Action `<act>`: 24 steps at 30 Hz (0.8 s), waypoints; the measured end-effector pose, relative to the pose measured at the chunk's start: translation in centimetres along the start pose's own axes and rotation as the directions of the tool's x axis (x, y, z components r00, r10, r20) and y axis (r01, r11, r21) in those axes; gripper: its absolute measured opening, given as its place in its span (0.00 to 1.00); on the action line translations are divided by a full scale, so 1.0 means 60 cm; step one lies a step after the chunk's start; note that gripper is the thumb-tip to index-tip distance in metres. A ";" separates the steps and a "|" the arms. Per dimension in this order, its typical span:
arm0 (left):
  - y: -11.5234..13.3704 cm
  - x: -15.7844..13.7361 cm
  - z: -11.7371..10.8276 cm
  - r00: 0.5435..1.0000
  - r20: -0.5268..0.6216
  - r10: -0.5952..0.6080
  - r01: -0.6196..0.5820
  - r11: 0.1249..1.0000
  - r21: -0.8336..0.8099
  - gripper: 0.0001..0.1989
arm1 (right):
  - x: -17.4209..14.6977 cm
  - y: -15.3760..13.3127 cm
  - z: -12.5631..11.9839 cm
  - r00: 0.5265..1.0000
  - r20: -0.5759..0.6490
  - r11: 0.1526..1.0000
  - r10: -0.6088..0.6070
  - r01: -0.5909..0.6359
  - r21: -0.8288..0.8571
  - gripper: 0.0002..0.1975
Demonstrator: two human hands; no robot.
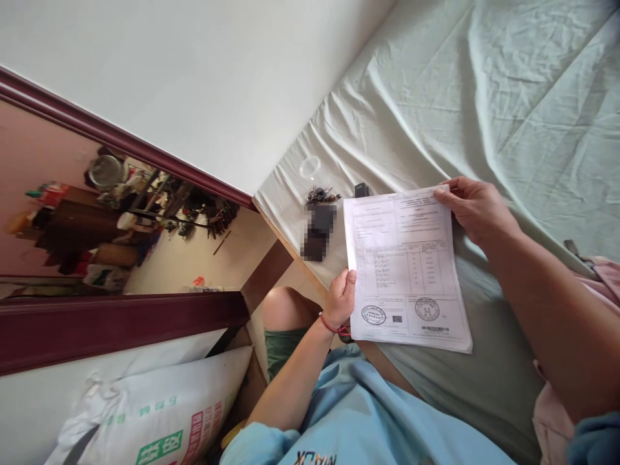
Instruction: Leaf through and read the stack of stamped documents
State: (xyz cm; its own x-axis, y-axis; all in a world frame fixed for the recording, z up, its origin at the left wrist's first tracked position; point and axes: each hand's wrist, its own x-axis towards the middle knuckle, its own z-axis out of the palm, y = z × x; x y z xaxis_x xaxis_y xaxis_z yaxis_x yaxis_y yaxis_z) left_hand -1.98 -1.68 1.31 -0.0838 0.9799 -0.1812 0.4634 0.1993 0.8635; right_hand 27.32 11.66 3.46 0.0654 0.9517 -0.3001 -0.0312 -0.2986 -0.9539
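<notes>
Left hand (pixel 341 298) closed on the left edge of a printed paper stack (pixel 404 271), right hand (pixel 477 205) pinching its upper right corner, over the near edge of the bed (pixel 537 129). Keys (pixel 320 196) and a clear cup (pixel 310 169) sit toward the bed's left corner.

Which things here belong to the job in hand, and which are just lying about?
In hand: printed papers, gripped by the left hand and right hand.

Lying about: bunch of keys; clear plastic container; small black object; pixelated dark object; white sack.
</notes>
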 end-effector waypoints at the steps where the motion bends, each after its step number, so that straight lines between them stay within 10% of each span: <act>1: 0.000 0.000 0.000 1.000 0.004 0.012 -0.012 1.000 0.006 0.33 | 0.002 0.001 -0.003 1.000 -0.008 1.000 -0.004 0.004 -0.023 0.05; 24: 0.014 -0.017 -0.016 0.999 -0.045 -0.028 0.032 0.994 0.107 0.27 | -0.002 -0.003 -0.001 0.988 0.091 0.895 -0.126 0.153 -0.420 0.09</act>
State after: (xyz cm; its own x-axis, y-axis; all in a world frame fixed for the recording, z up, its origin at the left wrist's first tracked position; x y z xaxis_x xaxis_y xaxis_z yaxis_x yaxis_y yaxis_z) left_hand -2.33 -2.49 2.68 -0.1361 0.9735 -0.1837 0.5522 0.2285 0.8018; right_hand 27.39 11.62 3.66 -0.0222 0.9843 -0.1751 0.4008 -0.1517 -0.9035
